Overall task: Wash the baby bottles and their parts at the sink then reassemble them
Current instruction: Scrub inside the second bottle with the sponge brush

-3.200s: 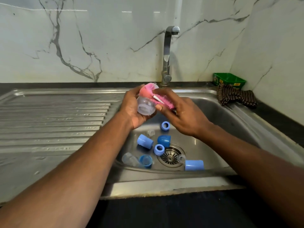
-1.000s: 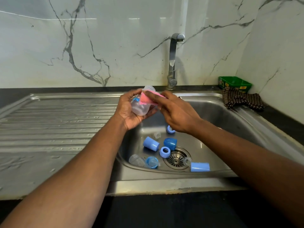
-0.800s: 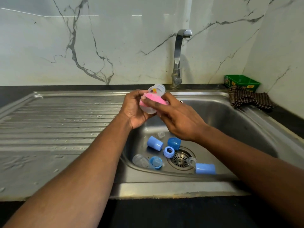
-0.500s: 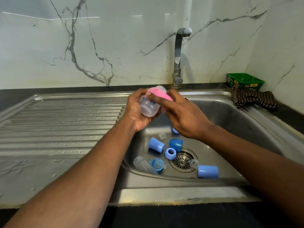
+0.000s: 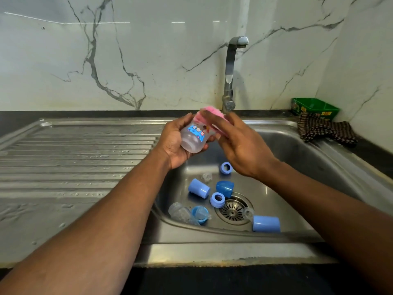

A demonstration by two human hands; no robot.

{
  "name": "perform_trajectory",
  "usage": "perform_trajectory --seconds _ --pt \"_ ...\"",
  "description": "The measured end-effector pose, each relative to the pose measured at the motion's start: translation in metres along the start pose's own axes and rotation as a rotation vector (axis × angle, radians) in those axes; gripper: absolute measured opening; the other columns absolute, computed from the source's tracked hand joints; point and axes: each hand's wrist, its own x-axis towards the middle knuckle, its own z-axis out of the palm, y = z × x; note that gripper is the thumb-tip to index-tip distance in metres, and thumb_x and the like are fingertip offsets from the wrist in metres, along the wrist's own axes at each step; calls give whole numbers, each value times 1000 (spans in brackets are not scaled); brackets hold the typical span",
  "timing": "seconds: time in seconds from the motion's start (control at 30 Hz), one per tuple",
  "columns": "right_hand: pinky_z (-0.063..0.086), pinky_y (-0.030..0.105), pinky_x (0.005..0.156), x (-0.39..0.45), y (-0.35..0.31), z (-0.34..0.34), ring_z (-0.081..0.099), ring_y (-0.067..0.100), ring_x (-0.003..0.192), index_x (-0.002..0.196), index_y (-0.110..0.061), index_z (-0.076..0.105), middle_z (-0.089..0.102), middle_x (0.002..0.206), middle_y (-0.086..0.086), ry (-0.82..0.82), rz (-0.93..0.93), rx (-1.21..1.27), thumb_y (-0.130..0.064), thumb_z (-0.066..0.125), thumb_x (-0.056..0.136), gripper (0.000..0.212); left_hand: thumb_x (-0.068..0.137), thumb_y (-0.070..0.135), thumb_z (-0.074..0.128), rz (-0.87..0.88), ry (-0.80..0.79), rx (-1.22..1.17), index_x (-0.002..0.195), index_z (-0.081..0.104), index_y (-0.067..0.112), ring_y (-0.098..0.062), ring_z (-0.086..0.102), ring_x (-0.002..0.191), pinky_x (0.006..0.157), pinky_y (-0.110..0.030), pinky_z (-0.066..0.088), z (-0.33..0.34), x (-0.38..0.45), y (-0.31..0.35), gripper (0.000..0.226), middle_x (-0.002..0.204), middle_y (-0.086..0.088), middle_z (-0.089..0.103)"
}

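Clearly scrubbing: left hand [image 5: 176, 143] fingers wrap the bottle [image 5: 194, 138]; right hand [image 5: 240, 145] fingers press the pink sponge [image 5: 209, 112] against it. Next, probably rinsing.

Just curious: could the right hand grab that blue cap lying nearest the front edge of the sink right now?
Probably not right away. The right hand holds a pink sponge against the bottle. The cap lies uncovered in the sink, so the way looks free once the sponge is dropped.
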Motion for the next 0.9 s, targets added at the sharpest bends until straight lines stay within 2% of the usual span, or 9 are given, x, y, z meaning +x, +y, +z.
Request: perform_trajectory --seconds 0.13,0.3,0.43,0.5,0.6,0.67,0.77,0.8,0.9 --pt "50 38 77 -12 -16 4 55 22 97 150 -52 27 45 124 -2 -171 -220 21 -30 42 101 55 92 29 48 -18 -16 22 105 66 7 -19 64 73 57 -23 53 0 -1 0 31 82 -8 70" --pt "51 40 75 3 2 4 55 28 92 153 -47 24 45 120 4 11 54 -62 -25 44 103 59 95 24 48 0 4 -81 114 61 -1 -27 65 82 68 -32 57 3 1 1 34 98 -18 67" --pt "51 41 79 -7 -9 2 55 24 96 152 -49 24 46 122 1 -167 -194 -5 -38 36 105 50 92 29 52 -53 0 -40 109 63 1 -21 62 79 67 -29 53 0 -1 0 35 92 -14 65" --pt "52 42 81 3 -7 6 56 25 100 152 -49 25 48 122 3 -75 -122 -10 -35 40 105 51 91 27 53 -36 -8 -86 106 64 1 -21 62 78 69 -28 53 1 1 0 32 92 -14 65" --pt "48 44 96 10 5 11 54 23 114 152 -47 28 52 130 2 138 124 143 -30 43 106 52 88 26 60 17 -6 -125 103 65 5 -24 63 79 75 -34 56 3 3 0 27 93 -15 66" --pt "48 43 97 1 4 13 53 22 114 153 -47 27 52 131 2 91 94 148 -29 43 106 52 89 27 59 4 -22 -119 103 65 6 -25 63 79 78 -39 56 1 1 0 26 93 -14 67" --pt "51 44 84 -6 -9 15 55 22 101 152 -46 30 51 120 0 -106 -144 79 -32 42 104 51 91 31 52 -69 -61 -102 101 64 3 -22 63 72 63 -30 54 -1 -3 2 32 87 -13 65" --pt "52 45 84 -2 -9 16 55 22 101 151 -46 31 52 120 1 -109 -142 101 -34 42 103 50 92 31 49 -77 -56 -106 100 64 3 -21 63 68 60 -28 54 -1 -3 2 33 83 -12 65" --pt "48 46 102 11 2 17 54 19 123 150 -45 35 57 134 3 102 70 322 -40 44 103 48 94 29 43 -60 -28 -165 101 62 4 -23 65 63 58 -29 55 5 0 1 32 82 -14 66"
